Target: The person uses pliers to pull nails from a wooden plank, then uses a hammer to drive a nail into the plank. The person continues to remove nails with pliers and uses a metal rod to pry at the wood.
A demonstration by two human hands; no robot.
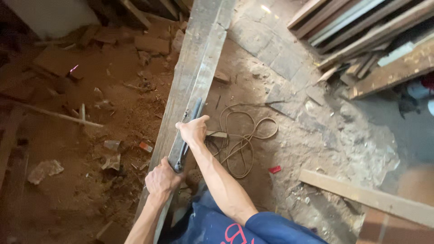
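Note:
A long grey wooden plank (199, 58) runs from the bottom centre up to the top of the head view. On it lies a dark metal tool (189, 131), long and narrow. My left hand (162, 180) grips the near end of that tool at the plank's edge. My right hand (193, 129) presses on the tool's middle, fingers curled over it and thumb pointing right. Blue trousers show below my arms.
Sawdust and brick rubble (90, 90) cover the ground on the left. A looped cord (242, 135) lies right of the plank on the dirt floor. Stacked boards (361, 31) fill the top right, and one loose board (366, 196) lies at the lower right.

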